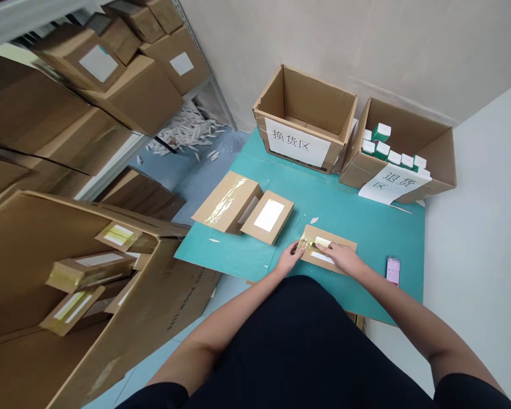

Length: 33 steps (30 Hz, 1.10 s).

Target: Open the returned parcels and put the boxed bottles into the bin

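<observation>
A small flat cardboard parcel point(338, 243) with a white label lies on the teal mat point(357, 218) in front of me. My left hand point(290, 259) grips the parcel's left end, fingers curled on its taped edge. My right hand point(341, 255) rests on top of the parcel and pinches a thin dark tool point(316, 245) laid across the label. Two more taped parcels, a larger parcel point(226, 201) and a labelled parcel point(267, 217), lie further left on the mat.
At the back stand an open empty carton point(305, 116) and an open carton holding several green-and-white boxes point(402, 150), both with paper signs. A phone point(392, 271) lies right of my hands. A big carton of parcels point(80, 272) stands at left under shelves of boxes.
</observation>
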Tool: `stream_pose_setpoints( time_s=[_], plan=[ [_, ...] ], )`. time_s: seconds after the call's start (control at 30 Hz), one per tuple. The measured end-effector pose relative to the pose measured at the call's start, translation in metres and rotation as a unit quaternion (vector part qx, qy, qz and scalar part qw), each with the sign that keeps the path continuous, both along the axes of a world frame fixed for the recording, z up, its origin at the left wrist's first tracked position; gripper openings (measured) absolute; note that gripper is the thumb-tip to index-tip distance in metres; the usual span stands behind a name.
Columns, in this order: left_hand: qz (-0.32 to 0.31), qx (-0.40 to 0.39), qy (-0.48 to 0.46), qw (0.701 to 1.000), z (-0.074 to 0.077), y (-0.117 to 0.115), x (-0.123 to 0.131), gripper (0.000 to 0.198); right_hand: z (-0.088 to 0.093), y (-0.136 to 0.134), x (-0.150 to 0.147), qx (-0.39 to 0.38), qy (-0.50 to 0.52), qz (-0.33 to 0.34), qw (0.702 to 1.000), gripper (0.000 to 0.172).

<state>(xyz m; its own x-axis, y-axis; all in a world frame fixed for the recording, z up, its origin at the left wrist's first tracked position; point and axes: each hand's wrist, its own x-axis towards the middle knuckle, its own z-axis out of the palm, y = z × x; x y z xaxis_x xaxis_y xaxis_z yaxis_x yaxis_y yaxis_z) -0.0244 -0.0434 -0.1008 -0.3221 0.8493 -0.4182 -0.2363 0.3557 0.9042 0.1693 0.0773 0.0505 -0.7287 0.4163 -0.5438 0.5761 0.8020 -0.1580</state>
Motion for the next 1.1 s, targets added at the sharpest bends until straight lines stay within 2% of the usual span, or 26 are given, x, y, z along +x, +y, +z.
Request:
stream_pose_setpoints(
  time_s=[0.23,0.53,0.77,1.1],
  plan=[
    [-0.002,0.006,0.002,1.0,-0.005,0.0,0.002,0.064,0.014,0.005,-0.002,-0.022,0.0,-0.002,1.0,0.064],
    [0.004,0.015,0.002,1.0,-0.008,-0.001,0.002,0.064,0.008,0.007,0.006,-0.013,-0.003,0.005,1.0,0.069],
    [0.002,0.003,0.001,1.0,-0.01,-0.001,0.001,0.065,0.009,0.008,0.007,-0.012,-0.01,-0.003,1.0,0.064],
    [-0.008,0.01,0.003,1.0,-0.005,0.0,0.001,0.062,0.004,0.005,0.024,0.012,-0.036,0.012,0.999,0.072]
  ],
)
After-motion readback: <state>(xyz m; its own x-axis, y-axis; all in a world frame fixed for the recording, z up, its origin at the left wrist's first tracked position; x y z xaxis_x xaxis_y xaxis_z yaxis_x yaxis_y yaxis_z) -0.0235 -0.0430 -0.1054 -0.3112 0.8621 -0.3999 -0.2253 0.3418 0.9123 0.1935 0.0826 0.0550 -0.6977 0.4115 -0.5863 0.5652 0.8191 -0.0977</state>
